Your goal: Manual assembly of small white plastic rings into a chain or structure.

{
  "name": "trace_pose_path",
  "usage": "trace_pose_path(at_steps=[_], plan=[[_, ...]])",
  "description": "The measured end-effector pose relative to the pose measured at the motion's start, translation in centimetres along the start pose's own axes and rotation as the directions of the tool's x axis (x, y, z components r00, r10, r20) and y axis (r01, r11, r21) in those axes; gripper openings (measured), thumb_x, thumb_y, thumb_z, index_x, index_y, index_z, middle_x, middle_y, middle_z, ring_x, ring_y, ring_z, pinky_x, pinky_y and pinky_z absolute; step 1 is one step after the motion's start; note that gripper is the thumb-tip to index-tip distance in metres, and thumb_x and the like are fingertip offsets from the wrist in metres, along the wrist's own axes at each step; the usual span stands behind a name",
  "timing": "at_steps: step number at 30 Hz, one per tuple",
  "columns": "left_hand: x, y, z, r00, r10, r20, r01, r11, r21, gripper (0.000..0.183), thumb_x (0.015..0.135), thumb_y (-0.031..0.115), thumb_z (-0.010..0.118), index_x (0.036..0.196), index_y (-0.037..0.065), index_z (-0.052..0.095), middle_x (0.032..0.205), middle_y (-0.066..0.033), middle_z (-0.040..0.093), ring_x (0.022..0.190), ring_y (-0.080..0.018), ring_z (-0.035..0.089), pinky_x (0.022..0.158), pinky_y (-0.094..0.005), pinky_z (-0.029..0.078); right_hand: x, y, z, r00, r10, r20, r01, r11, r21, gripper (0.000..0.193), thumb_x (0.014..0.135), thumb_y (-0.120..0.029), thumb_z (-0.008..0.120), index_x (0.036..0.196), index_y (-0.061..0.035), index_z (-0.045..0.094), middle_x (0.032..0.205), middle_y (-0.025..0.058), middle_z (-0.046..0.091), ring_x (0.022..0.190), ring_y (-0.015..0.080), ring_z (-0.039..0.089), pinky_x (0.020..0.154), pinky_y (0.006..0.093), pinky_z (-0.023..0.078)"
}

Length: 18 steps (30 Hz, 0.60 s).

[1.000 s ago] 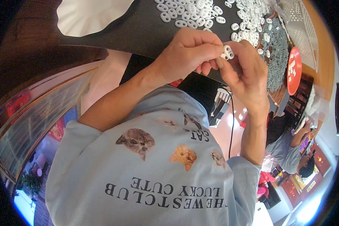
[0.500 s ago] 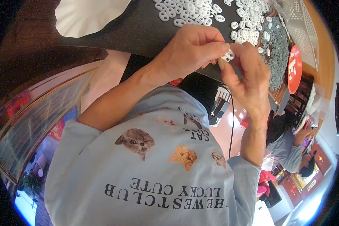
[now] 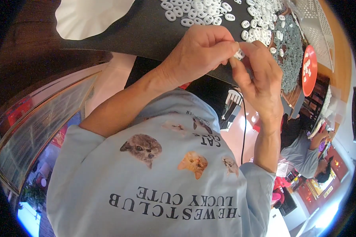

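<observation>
Between my two hands, just over the table's near edge, is a small white oval piece with two holes (image 3: 239, 54), partly covered by fingers. My left hand (image 3: 203, 49) pinches it from the left with thumb and forefinger. From the right, my right hand (image 3: 263, 75) is closed on it too, thumb below and fingers above. Beyond my hands lies a loose pile of similar white two-holed pieces (image 3: 197, 12). A second heap of white pieces (image 3: 261, 25) spreads farther right, beside a mass of small grey parts (image 3: 290, 55).
A white scalloped dish (image 3: 91, 19) stands at the left on the dark table (image 3: 146, 39). On the right are a red plate (image 3: 309, 71) with a few white pieces and a white perforated basket (image 3: 314, 27). Another person (image 3: 304, 154) sits at the far right. A black cable (image 3: 244, 134) hangs below.
My fingers have drawn slightly closer around the white piece, covering more of it. Both hands stay in nearly the same place; the view has shifted a little.
</observation>
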<state>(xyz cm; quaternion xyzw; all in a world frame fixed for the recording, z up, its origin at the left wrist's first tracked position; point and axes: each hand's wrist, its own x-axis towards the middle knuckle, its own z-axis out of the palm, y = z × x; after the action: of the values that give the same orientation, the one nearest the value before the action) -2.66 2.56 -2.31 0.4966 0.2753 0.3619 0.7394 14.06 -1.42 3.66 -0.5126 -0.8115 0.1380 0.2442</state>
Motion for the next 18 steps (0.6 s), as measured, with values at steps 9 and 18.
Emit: trace_pose_path(at_steps=[9, 18], plan=[[0.0, 0.27, 0.31, 0.999, -0.033, -0.039, 0.032, 0.999, -0.031, 0.017, 0.092, 0.019, 0.058, 0.081, 0.006, 0.063, 0.062, 0.0062, 0.051, 0.054, -0.0002, 0.043, 0.048, -0.0173, 0.032, -0.25, -0.69, 0.35, 0.999, 0.017, 0.035, -0.012, 0.988, -0.157, 0.029, 0.087, -0.019, 0.065, 0.106, -0.0007, 0.054, 0.084, 0.014, 0.055, 0.068, 0.0314, 0.058, 0.057, 0.0391, 0.048], [0.13, 0.02, -0.03, 1.0, 0.015, 0.004, -0.015, 1.0, 0.019, 0.019, 0.086, 0.012, 0.054, 0.071, 0.003, 0.06, 0.057, 0.0026, 0.05, 0.051, -0.0033, 0.046, 0.045, -0.0221, 0.035, 0.01, 0.13, 0.58, 0.98, -0.042, 0.193, 0.078, 0.981, -0.178, 0.021, 0.091, -0.019, 0.06, 0.094, -0.0013, 0.05, 0.078, 0.0159, 0.051, 0.068, 0.0367, 0.057, 0.059, 0.0425, 0.046]])
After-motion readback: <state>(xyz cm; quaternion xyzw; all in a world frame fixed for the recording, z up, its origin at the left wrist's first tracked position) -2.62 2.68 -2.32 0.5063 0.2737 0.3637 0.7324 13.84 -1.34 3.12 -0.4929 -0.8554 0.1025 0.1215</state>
